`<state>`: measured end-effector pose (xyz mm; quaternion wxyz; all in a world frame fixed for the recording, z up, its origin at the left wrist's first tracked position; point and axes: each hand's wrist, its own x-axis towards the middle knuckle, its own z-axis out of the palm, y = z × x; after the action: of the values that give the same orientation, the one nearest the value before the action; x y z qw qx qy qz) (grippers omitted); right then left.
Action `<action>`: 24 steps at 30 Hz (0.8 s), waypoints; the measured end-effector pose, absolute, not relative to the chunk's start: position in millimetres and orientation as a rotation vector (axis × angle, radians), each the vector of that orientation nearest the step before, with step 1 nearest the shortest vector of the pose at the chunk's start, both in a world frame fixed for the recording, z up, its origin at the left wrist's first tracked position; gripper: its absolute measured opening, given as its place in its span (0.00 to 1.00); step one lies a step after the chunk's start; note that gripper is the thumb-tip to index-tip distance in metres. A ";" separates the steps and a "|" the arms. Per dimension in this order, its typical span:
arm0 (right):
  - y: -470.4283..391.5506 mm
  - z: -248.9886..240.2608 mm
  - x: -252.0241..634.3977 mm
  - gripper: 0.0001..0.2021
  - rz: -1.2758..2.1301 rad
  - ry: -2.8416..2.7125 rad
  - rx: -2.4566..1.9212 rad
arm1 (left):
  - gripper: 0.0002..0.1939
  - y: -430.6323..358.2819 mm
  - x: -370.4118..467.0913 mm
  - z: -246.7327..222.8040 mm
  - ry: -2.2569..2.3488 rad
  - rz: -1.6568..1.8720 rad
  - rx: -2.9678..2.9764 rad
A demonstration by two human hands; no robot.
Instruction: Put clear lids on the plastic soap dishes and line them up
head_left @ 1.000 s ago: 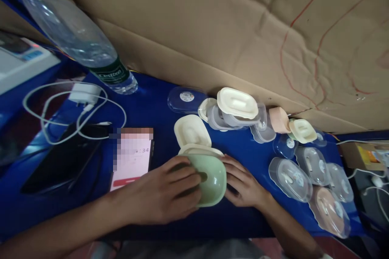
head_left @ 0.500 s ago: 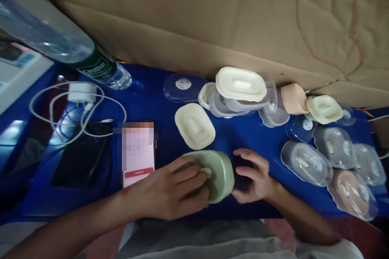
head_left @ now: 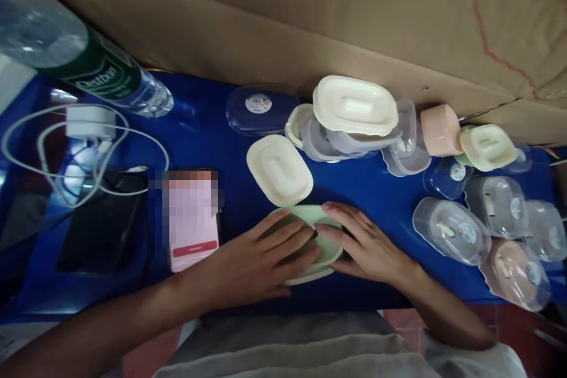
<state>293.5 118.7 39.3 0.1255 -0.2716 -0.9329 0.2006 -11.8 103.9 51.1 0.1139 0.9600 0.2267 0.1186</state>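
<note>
A pale green, rounded plastic container point(head_left: 330, 243) rests at the table's front, between my two hands. My left hand point(head_left: 261, 254) reaches across it with the fingers inside and the thumb low at the front wall. Over the right rim curls my right hand point(head_left: 363, 242), its fingertips inside and its thumb against the outer side. The fingers hide most of the inside, so anything small under them cannot be made out. A paler edge shows below the container's front. Just behind it lies a cream lid point(head_left: 280, 170).
Stacked containers with a cream lid point(head_left: 354, 105) stand at the back. Several clear-lidded boxes point(head_left: 458, 230) and a peach cup point(head_left: 440, 130) fill the right. To the left are a phone point(head_left: 194, 218), a black pouch-like item point(head_left: 100, 230), a charger point(head_left: 91, 122) and a bottle point(head_left: 110, 71).
My right hand has moved left onto the container's right rim. The small white piece at my left fingertips no longer shows, and the left fingers have stretched out. The view has shifted slightly.
</note>
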 end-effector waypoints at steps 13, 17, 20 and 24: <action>135.3 32.8 306.9 0.29 0.572 -2.546 -0.814 | 0.24 113.1 -25.6 45.2 1.016 0.611 2.799; 137.4 33.3 306.7 0.35 0.507 -2.566 -0.877 | 0.22 115.0 -25.7 45.6 1.129 0.665 2.734; 137.3 33.9 306.8 0.39 0.438 -2.616 -0.914 | 0.21 116.1 -25.5 44.3 1.121 0.657 2.702; 134.9 32.8 309.7 0.43 0.302 -2.582 -0.974 | 0.22 116.2 -25.8 42.4 1.099 0.641 2.655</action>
<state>309.7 134.9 32.8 0.1816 -0.3451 -0.9146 0.1070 -25.8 116.2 42.4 0.0988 0.8974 0.3716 0.2166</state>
